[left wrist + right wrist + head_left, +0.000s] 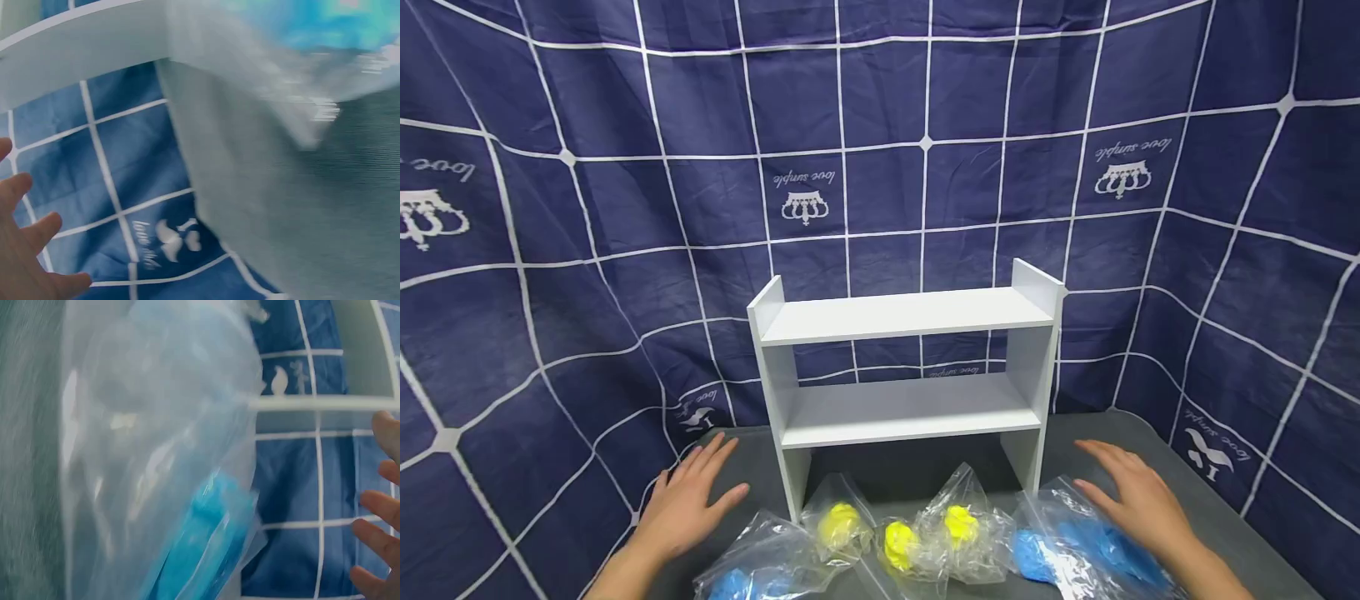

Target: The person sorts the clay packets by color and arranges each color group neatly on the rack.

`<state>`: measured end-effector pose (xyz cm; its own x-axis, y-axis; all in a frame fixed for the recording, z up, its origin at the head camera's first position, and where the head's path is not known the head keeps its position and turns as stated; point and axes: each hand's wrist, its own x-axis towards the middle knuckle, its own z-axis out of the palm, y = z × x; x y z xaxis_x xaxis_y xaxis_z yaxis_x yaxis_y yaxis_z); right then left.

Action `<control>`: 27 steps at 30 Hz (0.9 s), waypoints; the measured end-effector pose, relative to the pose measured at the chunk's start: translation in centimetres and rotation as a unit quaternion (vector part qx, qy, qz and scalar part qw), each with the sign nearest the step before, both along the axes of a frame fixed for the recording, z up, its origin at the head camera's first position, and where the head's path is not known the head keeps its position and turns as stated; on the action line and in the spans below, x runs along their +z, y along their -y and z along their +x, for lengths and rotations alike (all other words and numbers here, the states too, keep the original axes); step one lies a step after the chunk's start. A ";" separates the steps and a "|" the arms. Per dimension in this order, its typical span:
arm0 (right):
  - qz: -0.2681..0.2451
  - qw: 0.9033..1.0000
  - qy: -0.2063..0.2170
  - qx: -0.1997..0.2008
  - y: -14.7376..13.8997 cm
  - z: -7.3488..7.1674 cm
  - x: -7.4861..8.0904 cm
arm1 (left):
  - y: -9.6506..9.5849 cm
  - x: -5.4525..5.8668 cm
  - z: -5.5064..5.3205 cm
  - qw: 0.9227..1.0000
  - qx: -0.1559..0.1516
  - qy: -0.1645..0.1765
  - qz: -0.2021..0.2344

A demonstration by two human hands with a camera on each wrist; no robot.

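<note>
I view, remotely, a navy grid-printed curtain (883,96) bounding a dark gray surface (756,467) at left, rear and right. Left hand (683,504): fingers spread wide. Next, on the surface's near part: a blue-filled clear bag (748,583), then yellow-filled clear bags (839,527) before a white two-tier shelf (910,317), then a second blue-filled clear bag (1037,557). Right hand (1138,500): fingers extended, slightly apart, near that bag.

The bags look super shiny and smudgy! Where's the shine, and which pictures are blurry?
Head view: fairly sharp, with white glare on the right bag; left wrist view: the left bag is blurred, its bright glare broken into jagged streaks; right wrist view: the plastic looks soft and hazy, with white shiny patches above the blue stuff.
</note>
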<state>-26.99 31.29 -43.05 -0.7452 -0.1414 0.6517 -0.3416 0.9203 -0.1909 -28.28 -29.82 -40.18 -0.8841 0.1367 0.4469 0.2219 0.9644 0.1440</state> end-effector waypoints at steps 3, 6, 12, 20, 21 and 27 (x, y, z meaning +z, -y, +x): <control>-0.008 1.000 0.009 0.014 1.3 0.2 0.6 | -0.3 1.9 -0.7 1.000 -0.021 -0.017 0.010; -0.008 0.999 0.013 0.035 2.8 0.3 0.9 | -0.6 3.9 -1.4 0.998 -0.047 -0.031 0.023; 0.012 0.996 0.005 0.092 5.0 0.2 1.0 | -2.1 7.9 -2.9 0.994 -0.071 -0.038 0.070; -0.019 0.977 0.106 0.186 7.5 -0.4 0.8 | -4.7 12.6 -4.2 0.961 -0.150 -0.056 0.226; -0.025 0.972 0.120 0.199 7.8 -0.6 0.7 | -5.0 13.1 -4.4 0.952 -0.168 -0.065 0.247; -0.035 0.948 0.192 0.251 9.5 -1.3 -0.2 | -6.9 15.2 -5.3 0.902 -0.253 -0.073 0.344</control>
<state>-28.29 21.78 -43.23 -0.7799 -0.5073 0.3667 -0.6258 0.6404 -0.4452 -33.60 -22.88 -24.99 -0.7113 0.1520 0.6863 0.6729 0.4293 0.6024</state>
